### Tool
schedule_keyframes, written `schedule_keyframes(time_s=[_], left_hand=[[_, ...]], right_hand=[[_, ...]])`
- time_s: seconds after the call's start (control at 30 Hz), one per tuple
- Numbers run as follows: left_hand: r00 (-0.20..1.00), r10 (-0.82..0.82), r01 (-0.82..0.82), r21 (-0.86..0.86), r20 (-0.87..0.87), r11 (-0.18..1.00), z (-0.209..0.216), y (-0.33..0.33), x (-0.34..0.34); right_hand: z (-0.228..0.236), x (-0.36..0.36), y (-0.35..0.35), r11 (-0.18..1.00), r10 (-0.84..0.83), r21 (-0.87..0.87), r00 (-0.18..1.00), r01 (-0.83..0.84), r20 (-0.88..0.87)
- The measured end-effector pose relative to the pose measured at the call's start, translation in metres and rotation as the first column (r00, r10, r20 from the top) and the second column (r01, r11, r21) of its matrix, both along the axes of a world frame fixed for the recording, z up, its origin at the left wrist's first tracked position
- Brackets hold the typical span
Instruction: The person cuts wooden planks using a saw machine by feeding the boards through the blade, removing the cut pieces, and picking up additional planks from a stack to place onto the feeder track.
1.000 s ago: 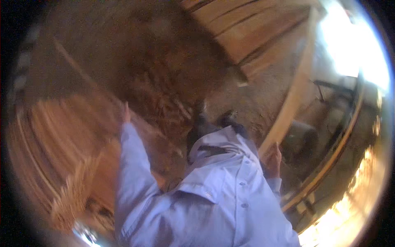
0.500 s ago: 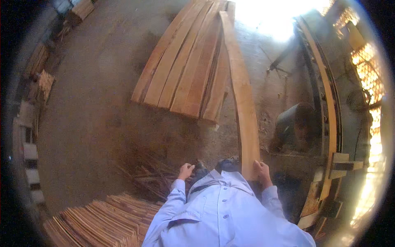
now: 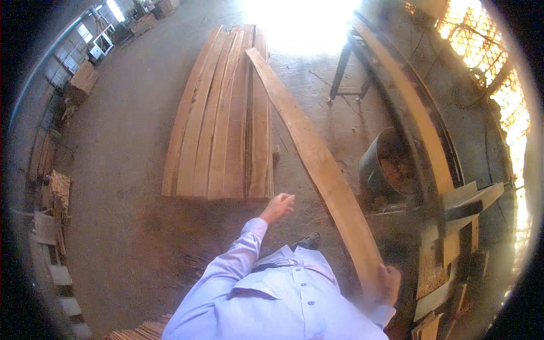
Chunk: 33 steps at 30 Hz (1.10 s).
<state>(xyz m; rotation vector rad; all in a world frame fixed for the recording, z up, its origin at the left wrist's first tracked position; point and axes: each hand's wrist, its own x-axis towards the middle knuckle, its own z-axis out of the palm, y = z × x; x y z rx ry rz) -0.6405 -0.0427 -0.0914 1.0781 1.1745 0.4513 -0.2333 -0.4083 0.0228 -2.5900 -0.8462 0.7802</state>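
One long board [image 3: 317, 153], one stack of planks [image 3: 226, 130], one drum [image 3: 378, 163]

One right hand [image 3: 389, 283] pinches the board's near end at its right edge; the board slants forward and left, its far end over the stack's right side, where at least five planks show on top. One left hand [image 3: 277, 208] is empty, fingers loosely curled, though whether fingertips and thumb meet I cannot tell
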Motion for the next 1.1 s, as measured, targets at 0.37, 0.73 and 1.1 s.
schedule_keyframes(time_s=[0.37,0.73,1.1], left_hand=[[0.892,-0.441,0.283,0.631,0.105,0.722,-0.121,0.117,0.068],[0.937,0.078,-0.096,0.036,0.341,0.995,-0.033,0.145,0.153],[0.728,0.429,-0.231,-0.398,0.535,0.888,-0.05,0.155,0.129]], right_hand=[[0.078,0.013,-0.023,0.993,-0.035,-0.108,0.993,0.048,0.115],[0.064,0.002,-0.045,0.996,-0.088,0.015,0.908,0.089,0.411],[0.113,0.019,-0.009,0.973,-0.18,0.017,0.716,0.23,0.675]])
